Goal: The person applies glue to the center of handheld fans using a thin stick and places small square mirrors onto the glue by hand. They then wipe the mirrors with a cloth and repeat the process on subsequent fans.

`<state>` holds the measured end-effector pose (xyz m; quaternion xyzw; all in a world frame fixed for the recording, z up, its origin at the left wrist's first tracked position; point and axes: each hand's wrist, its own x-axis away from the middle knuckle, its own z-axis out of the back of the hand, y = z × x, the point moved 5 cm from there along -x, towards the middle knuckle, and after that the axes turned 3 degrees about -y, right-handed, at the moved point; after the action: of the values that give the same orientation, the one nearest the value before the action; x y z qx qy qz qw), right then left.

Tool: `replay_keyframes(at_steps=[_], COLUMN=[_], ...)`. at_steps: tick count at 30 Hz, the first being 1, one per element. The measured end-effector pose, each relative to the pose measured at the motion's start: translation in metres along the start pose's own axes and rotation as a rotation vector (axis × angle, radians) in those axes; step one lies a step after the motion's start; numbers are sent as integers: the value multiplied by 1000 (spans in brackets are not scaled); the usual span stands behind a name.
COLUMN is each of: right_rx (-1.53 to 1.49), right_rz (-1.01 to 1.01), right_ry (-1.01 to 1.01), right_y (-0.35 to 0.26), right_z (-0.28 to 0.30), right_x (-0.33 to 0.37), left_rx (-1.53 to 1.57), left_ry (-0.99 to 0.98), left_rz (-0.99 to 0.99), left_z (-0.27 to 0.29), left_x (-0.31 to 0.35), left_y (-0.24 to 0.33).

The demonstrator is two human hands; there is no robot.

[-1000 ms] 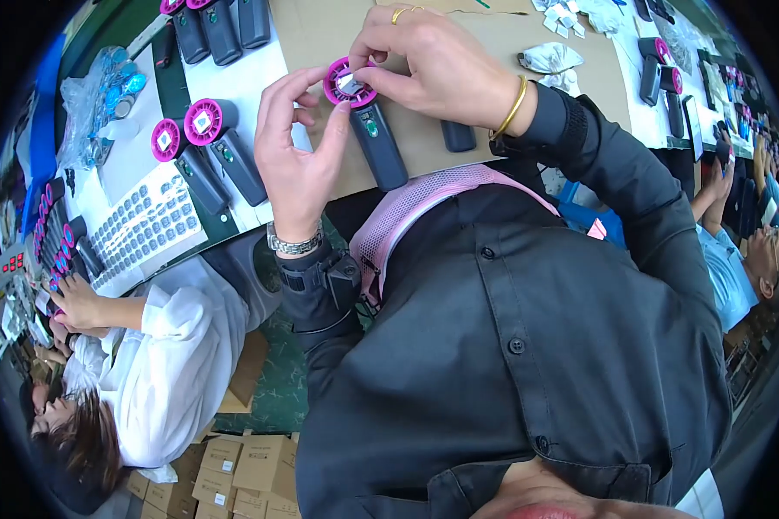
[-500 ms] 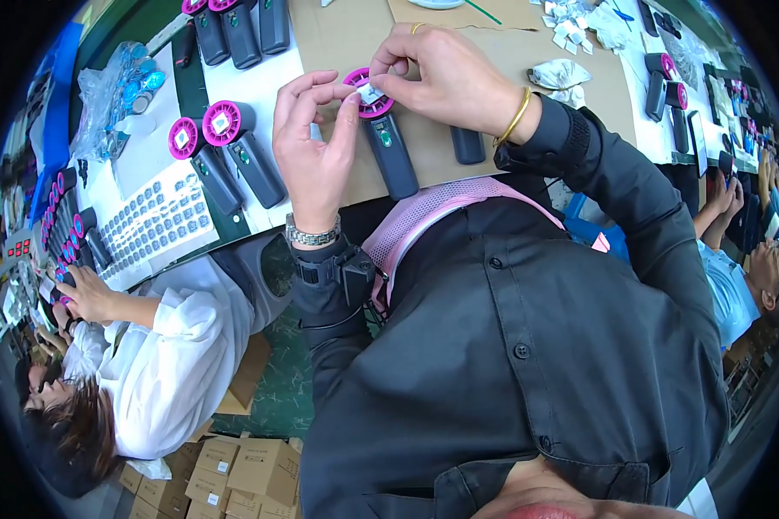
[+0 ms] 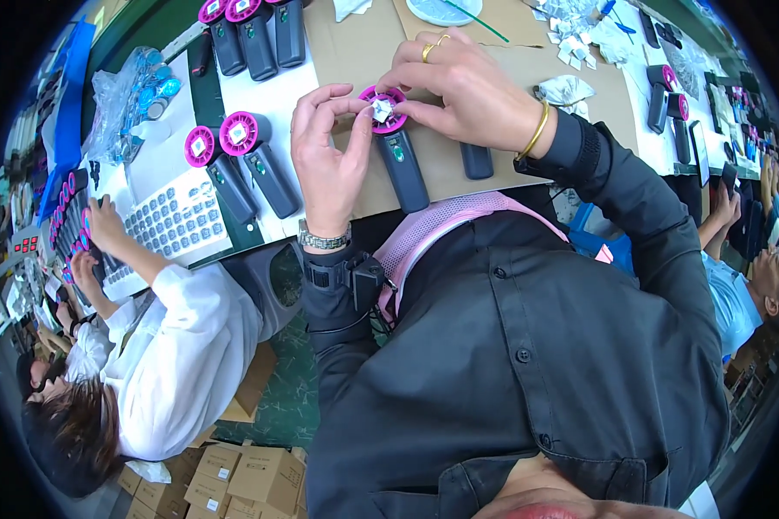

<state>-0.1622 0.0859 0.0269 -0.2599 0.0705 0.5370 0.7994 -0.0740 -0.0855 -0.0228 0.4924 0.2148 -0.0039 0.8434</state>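
Observation:
A dark handheld fan with a round pink head lies on brown cardboard in front of me. A small white square piece sits at the middle of its head. My left hand is at the left side of the head, its thumb and index finger closed at the white piece's edge. From the right, my right hand reaches over the head with fingers curled and thumb at the piece's other side. Fingers partly cover the pink rim. Another dark handle lies below my right hand.
Two pink-headed fans lie to the left, and several more at the far left. A grey-patterned sheet is near a co-worker in white. Small white squares and a crumpled white bag are at right.
The whole view has shifted slightly, so the bench sits lower and further right. My right fingers have spread around the white piece, which shows more fully. The co-worker's arm at left has risen.

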Motion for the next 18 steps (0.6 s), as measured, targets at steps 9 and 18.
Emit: replay_keyframes(at_steps=[9,18], right_rx=[79,68], right_rz=[91,115], right_ry=[-64,-65], right_y=[0,2], right_z=[-6,-9], right_x=[-7,-6], left_rx=[-36,12], left_ry=[-4,-10], left_rz=[-28,-11], left_z=[0,0], left_x=[0,-1], left_y=[-4,-3])
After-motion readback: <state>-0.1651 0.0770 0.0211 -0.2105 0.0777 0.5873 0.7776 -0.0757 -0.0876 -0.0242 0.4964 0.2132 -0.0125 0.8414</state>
